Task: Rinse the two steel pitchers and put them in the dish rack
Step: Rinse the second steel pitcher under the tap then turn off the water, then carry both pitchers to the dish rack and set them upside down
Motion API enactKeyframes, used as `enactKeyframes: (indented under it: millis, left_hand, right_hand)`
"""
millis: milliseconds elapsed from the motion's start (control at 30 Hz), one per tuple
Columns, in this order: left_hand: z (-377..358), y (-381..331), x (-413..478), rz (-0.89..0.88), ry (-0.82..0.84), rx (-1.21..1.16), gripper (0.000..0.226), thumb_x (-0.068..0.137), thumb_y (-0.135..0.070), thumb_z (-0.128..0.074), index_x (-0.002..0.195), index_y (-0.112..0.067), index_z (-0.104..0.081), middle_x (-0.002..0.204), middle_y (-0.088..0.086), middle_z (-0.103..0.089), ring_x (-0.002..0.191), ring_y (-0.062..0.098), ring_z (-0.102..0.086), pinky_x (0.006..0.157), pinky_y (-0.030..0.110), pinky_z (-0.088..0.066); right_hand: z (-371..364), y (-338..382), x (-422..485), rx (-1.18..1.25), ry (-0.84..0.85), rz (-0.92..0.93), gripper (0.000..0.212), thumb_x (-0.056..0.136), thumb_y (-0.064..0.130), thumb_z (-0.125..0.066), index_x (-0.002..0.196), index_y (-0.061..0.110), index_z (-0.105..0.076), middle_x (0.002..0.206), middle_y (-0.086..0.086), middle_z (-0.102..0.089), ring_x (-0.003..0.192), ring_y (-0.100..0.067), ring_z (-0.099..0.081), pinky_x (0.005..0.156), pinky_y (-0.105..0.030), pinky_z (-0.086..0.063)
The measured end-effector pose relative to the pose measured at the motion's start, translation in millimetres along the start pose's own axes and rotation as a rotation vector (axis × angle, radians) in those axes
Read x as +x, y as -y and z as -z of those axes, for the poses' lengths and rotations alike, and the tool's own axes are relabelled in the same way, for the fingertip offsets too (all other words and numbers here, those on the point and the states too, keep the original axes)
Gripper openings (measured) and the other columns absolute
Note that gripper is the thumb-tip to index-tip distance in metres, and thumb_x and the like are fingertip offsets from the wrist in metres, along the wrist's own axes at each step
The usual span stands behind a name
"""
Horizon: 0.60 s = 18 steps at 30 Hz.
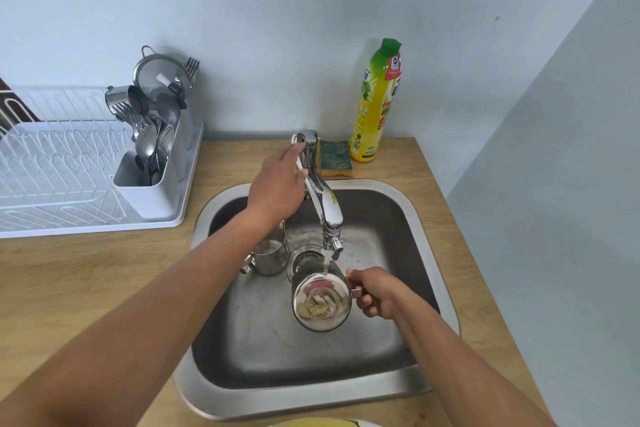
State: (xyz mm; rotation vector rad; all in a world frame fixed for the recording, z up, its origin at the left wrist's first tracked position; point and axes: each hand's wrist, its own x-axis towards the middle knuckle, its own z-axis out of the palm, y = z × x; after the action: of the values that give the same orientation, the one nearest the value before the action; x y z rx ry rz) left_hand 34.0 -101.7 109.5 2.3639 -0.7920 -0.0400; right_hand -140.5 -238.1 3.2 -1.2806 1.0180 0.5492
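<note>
My right hand (375, 293) grips the handle of a steel pitcher (320, 298), tilted on its side over the sink (433, 253) with its mouth under the tap's spout (330, 218). A thin stream of water falls into it. A second steel pitcher (272, 255) stands upright in the sink just to the left, partly behind my left forearm. My left hand (277, 184) reaches to the tap's lever (304, 139), fingers resting on it. The white dish rack (62, 163) sits on the counter at the left.
The rack's cutlery holder (152, 156) holds spoons, forks, a strainer and a steel cup. A green and yellow sponge (335, 158) and a yellow dish soap bottle (375, 100) stand behind the sink. The walls close in at the back and right.
</note>
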Motion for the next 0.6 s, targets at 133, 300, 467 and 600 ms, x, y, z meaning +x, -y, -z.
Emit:
enactKeyframes:
  millis: [133, 300, 467, 600]
  left_hand:
    - [-2.1, -1.7, 37.9, -0.100, 0.128, 0.335, 0.066, 0.097, -0.009, -0.040, 0.157, -0.021, -0.015, 0.166, -0.003, -0.012, 0.153, 0.024, -0.009, 0.121, 0.047, -0.022]
    - [-8.3, 0.8, 40.3, -0.137, 0.112, 0.428, 0.076, 0.089, -0.001, -0.043, 0.157, -0.022, -0.017, 0.165, -0.004, -0.017, 0.153, 0.023, -0.012, 0.119, 0.046, -0.022]
    - [-16.6, 12.0, 25.5, -0.160, 0.145, 0.483, 0.078, 0.089, -0.002, -0.047, 0.157, -0.024, -0.016, 0.165, -0.004, -0.016, 0.152, 0.024, -0.013, 0.118, 0.046, -0.023]
    - [-13.5, 13.2, 32.0, -0.159, 0.217, 0.462, 0.080, 0.089, -0.002, -0.046, 0.158, -0.024, -0.011, 0.166, -0.005, -0.010, 0.153, 0.024, -0.006, 0.120, 0.047, -0.021]
  right_hand:
    - [2.4, 1.9, -2.8, 0.036, -0.010, 0.007, 0.042, 0.104, 0.030, -0.039, 0.064, 0.018, -0.046, 0.047, 0.005, -0.038, 0.032, -0.006, -0.025, 0.034, -0.015, -0.015]
    - [5.8, 0.6, -3.0, 0.073, -0.025, 0.014, 0.043, 0.104, 0.030, -0.040, 0.064, 0.018, -0.048, 0.047, 0.005, -0.038, 0.031, -0.005, -0.026, 0.034, -0.013, -0.017]
    - [4.2, -0.8, -5.0, 0.062, -0.026, 0.010, 0.044, 0.105, 0.032, -0.038, 0.064, 0.018, -0.047, 0.043, 0.006, -0.038, 0.031, -0.005, -0.025, 0.034, -0.014, -0.016]
    - [0.4, 2.4, -9.6, 0.057, -0.034, 0.022, 0.045, 0.105, 0.031, -0.038, 0.063, 0.017, -0.047, 0.042, 0.006, -0.040, 0.031, -0.006, -0.026, 0.034, -0.014, -0.016]
